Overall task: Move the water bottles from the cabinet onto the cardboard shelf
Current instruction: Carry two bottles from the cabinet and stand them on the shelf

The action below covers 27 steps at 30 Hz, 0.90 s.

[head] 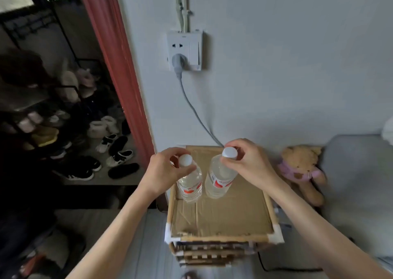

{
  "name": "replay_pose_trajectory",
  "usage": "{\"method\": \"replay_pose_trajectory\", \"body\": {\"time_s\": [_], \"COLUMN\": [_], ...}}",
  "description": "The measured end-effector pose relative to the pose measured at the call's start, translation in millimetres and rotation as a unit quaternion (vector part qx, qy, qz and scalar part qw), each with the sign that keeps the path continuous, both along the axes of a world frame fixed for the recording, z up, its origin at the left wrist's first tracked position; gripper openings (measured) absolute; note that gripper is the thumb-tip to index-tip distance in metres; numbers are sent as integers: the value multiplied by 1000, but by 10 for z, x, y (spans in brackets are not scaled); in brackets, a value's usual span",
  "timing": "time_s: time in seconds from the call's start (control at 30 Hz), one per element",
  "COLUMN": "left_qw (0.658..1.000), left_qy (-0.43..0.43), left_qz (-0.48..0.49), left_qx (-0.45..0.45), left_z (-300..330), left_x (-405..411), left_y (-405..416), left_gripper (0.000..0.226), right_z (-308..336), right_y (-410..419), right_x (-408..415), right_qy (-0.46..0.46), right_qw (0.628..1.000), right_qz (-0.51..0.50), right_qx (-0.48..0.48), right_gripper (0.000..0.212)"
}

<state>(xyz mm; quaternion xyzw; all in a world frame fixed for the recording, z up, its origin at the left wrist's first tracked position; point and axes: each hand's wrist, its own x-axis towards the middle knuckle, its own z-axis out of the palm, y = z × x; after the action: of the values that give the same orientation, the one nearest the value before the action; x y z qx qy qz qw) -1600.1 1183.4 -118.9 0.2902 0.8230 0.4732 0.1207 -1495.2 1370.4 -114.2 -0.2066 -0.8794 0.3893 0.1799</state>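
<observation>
Two clear water bottles with white caps and red-and-white labels stand on the flat cardboard top [223, 215] of a small shelf unit with a wooden frame. My left hand [164, 171] grips the neck of the left bottle [190, 185] just under its cap. My right hand [248, 161] pinches the neck of the right bottle [219, 178] below its cap; this bottle tilts slightly. Both bottles sit at the back left of the cardboard top, close together, and I cannot tell whether they touch.
A wall socket [184, 51] with a grey plug and cable hangs on the wall behind the shelf. A brown teddy bear [302, 170] sits to the right, beside a grey cushion [359, 172]. A red curtain [119, 70] and a shoe rack [63, 129] stand to the left.
</observation>
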Motion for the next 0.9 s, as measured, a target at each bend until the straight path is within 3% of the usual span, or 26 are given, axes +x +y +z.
{"method": "replay_pose_trajectory", "body": {"time_s": [0.3,0.63,0.9], "left_qw": [998,998,994], "left_qy": [-20,-7,-39], "left_qz": [24,27,-87], "left_qx": [-53,-60,-61], "left_z": [-205,-317,-279], "left_x": [-766,-1106,-1129], "left_y": [787,1328,1249], "left_gripper": [27,28,42], "right_z": [-224,-375,-343], "right_y": [689,1053,1185], "right_x": [-893,-1300,-1276], "right_qy": [-40,-68,-116], "right_qw": [999,996,979], "right_qz": [17,56,165], "right_qx": [9,-17,-8], "right_gripper": [21,26,43]}}
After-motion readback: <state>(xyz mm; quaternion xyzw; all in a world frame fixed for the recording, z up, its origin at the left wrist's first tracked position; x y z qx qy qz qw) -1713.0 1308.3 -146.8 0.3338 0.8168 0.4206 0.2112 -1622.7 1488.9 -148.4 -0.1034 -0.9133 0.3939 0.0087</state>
